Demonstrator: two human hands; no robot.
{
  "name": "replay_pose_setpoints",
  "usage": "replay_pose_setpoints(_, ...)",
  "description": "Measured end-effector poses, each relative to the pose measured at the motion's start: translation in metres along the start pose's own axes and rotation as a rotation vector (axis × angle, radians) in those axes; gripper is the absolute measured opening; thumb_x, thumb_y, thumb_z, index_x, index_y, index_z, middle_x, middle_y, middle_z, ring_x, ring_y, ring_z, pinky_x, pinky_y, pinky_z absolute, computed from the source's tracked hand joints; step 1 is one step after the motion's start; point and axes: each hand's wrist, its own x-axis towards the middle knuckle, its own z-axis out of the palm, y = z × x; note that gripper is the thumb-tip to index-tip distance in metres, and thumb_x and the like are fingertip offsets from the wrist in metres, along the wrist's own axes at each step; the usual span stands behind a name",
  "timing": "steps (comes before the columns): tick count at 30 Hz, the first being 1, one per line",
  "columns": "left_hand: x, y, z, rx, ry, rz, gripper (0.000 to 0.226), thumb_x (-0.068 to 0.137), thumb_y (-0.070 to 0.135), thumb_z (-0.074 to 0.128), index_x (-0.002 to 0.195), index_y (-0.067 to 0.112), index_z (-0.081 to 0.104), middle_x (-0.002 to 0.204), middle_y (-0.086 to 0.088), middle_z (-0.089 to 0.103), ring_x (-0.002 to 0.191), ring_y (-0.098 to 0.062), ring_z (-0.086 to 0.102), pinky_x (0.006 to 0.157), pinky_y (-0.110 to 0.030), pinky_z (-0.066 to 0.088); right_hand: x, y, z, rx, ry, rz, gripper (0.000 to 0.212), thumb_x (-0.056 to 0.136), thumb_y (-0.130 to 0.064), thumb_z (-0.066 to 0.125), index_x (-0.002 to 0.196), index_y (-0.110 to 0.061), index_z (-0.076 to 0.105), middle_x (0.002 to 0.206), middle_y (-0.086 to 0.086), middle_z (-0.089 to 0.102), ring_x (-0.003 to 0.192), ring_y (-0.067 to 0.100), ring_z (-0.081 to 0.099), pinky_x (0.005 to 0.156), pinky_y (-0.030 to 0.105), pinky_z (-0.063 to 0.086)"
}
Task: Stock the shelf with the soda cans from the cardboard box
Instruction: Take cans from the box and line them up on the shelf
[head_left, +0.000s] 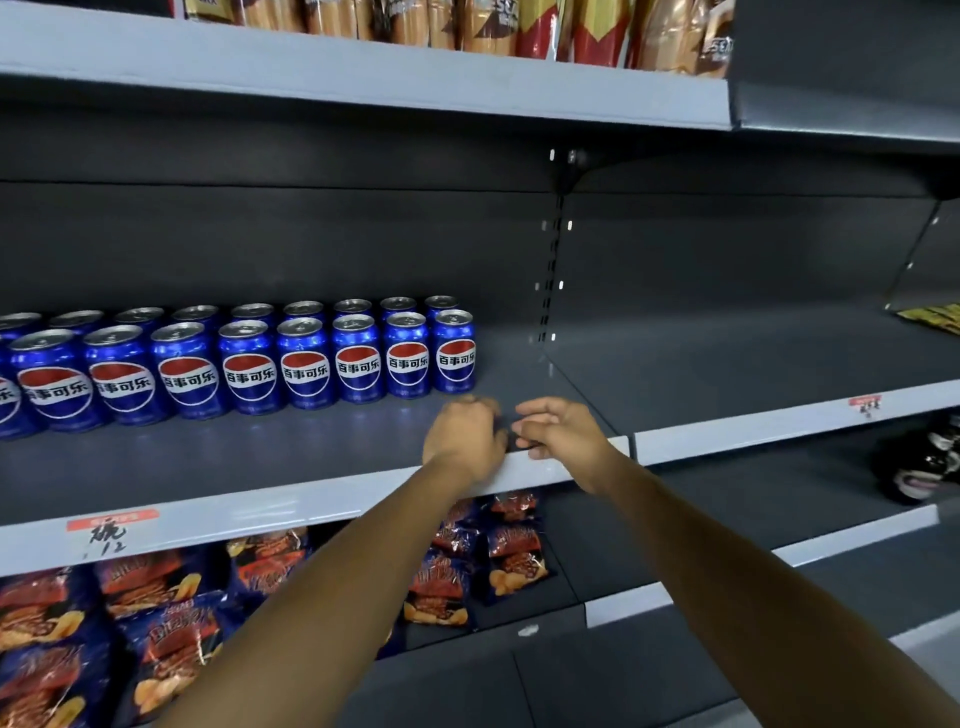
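Two rows of blue soda cans (304, 358) stand upright on the left part of the grey middle shelf (234, 462), labels facing out. My left hand (465, 434) and my right hand (563, 428) hover side by side over the shelf's front edge. They are just in front of and to the right of the last can (455, 353) and touch no can. The fingers of both hands are loosely curled and hold nothing. The cardboard box is out of view.
Bare shelf surface lies right of the cans, and the adjoining right bay (753, 358) is bare too. Snack bags (467, 26) fill the top shelf, and chip bags (156, 623) lie on the one below. A dark object (924, 467) sits at far right.
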Motion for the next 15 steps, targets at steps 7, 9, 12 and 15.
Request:
replay_pose_setpoints(7,-0.029,0.023,0.017,-0.109,-0.018,0.117,0.014,0.087,0.019,0.057,0.096,0.017,0.068,0.102,-0.005,0.065,0.095,-0.026,0.061,0.082,-0.033,0.048,-0.028,0.015,-0.023,-0.081,-0.162,0.120,0.009,0.090,-0.010,0.063,0.096,-0.013,0.059,0.089,0.006,0.068,0.076,0.011,0.067,0.066,0.020,0.053)
replay_pose_setpoints(9,-0.038,0.023,0.024,-0.103,-0.065,0.126,0.013,0.086,0.019,0.057,0.094,0.019,0.068,0.100,-0.003,0.067,0.092,-0.025,0.062,0.078,-0.032,0.049,-0.036,0.023,-0.029,-0.109,-0.222,0.157,0.011,0.090,-0.011,0.063,0.100,-0.013,0.059,0.095,0.006,0.069,0.085,0.014,0.067,0.071,0.023,0.053)
replay_pose_setpoints(12,-0.055,0.019,0.042,-0.100,-0.172,0.107,0.013,0.084,0.021,0.059,0.094,0.023,0.067,0.094,0.000,0.069,0.088,-0.023,0.063,0.075,-0.032,0.051,-0.046,0.042,-0.031,-0.182,-0.308,0.214,0.011,0.089,-0.012,0.064,0.099,-0.015,0.061,0.097,0.004,0.069,0.090,0.014,0.068,0.073,0.024,0.051)
replay_pose_setpoints(15,-0.073,0.009,0.070,-0.105,-0.298,0.082,0.020,0.082,0.024,0.062,0.101,0.025,0.067,0.098,-0.001,0.071,0.091,-0.023,0.064,0.079,-0.035,0.054,-0.054,0.071,-0.027,-0.239,-0.385,0.292,0.014,0.089,-0.015,0.064,0.102,-0.016,0.059,0.095,0.001,0.069,0.090,0.013,0.067,0.071,0.025,0.049)
